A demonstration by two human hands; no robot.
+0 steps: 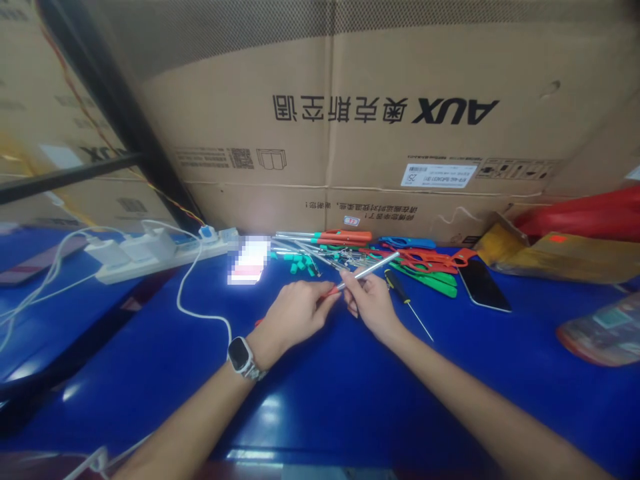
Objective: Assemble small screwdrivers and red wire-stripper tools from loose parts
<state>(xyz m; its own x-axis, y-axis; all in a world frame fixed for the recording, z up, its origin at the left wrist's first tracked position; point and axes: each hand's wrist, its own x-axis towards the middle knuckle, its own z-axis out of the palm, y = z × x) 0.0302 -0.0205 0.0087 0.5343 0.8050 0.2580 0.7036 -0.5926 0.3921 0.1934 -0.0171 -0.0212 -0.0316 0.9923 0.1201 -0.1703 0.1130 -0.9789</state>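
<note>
My left hand (pixel 300 308), with a watch (pixel 242 355) on its wrist, is closed round the red handle of a long-nosed lighter (pixel 379 264). My right hand (pixel 373 303) pinches the lighter's silver tube, which points up to the right. Most of the red handle is hidden by my left fingers. Beyond the hands lie loose metal tubes and small metal parts (pixel 343 255), with several green caps (pixel 301 263) to their left. Red handle shells (pixel 425 259), green ones (pixel 433 280) and a blue one (pixel 407 243) are piled behind my right hand. Close beside that hand is a screwdriver (pixel 399 287).
A lit phone (pixel 250 260) leans at the back, left of the parts. White cables run from a power strip (pixel 165 257). At right are a dark phone (pixel 484 285), a yellow-wrapped package (pixel 565 257) and a clear plastic container (pixel 603 330). A large cardboard sheet (pixel 225 113) walls the back.
</note>
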